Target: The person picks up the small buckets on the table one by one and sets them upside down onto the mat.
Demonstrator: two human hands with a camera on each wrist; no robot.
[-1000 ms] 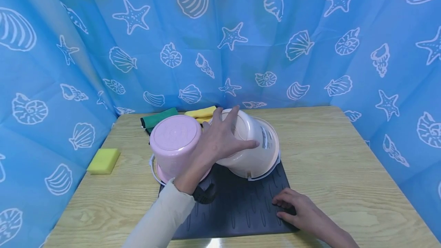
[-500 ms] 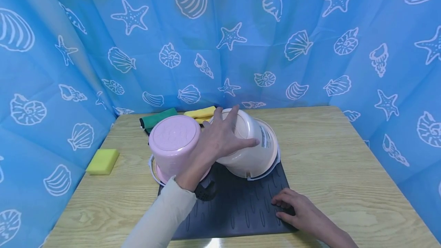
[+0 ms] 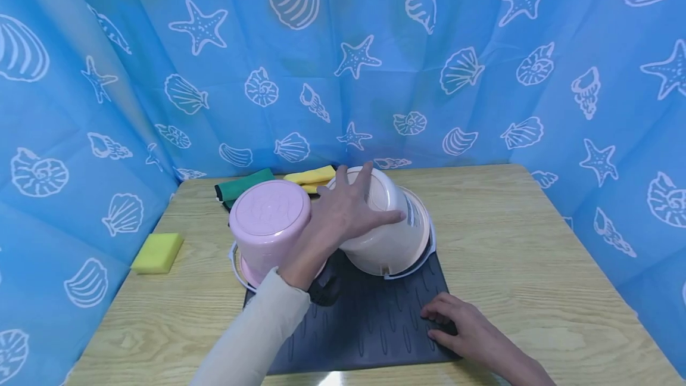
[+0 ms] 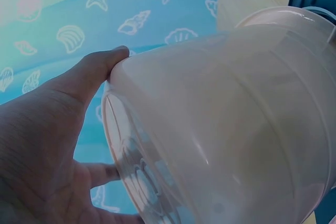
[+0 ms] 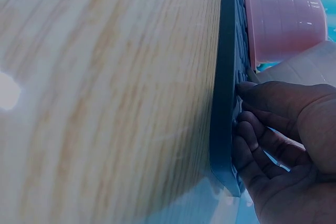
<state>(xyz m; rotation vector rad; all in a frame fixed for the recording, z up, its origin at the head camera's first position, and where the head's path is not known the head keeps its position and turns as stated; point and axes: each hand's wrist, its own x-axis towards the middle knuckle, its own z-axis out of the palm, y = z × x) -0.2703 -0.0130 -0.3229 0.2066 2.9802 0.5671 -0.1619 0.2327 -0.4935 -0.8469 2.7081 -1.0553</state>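
My left hand [image 3: 345, 210] reaches across the pink bucket and grips the base of a cream bucket [image 3: 383, 243], fingers and thumb spread around the bottom edge. The cream bucket is upside down and tilted, its rim low over the black ridged mat [image 3: 370, 326]. In the left wrist view, the thumb and fingertips press against the bucket's base edge [image 4: 118, 145]. To its left the pink bucket [image 3: 270, 213] stands upside down on the mat, partly hidden by my forearm. My right hand [image 3: 461, 326] rests at the mat's right front edge, fingers loosely bent and holding nothing.
A yellow sponge [image 3: 157, 253] lies at the table's left edge. Behind the buckets are a green cloth [image 3: 243, 186] and a yellow cloth [image 3: 311, 177]. A blue curtain with shells and starfish [image 3: 321, 76] surrounds the wooden table [image 3: 514, 255].
The head view has shifted slightly. Both hands and both buckets keep nearly the same places, with my left hand still on the cream bucket's base.
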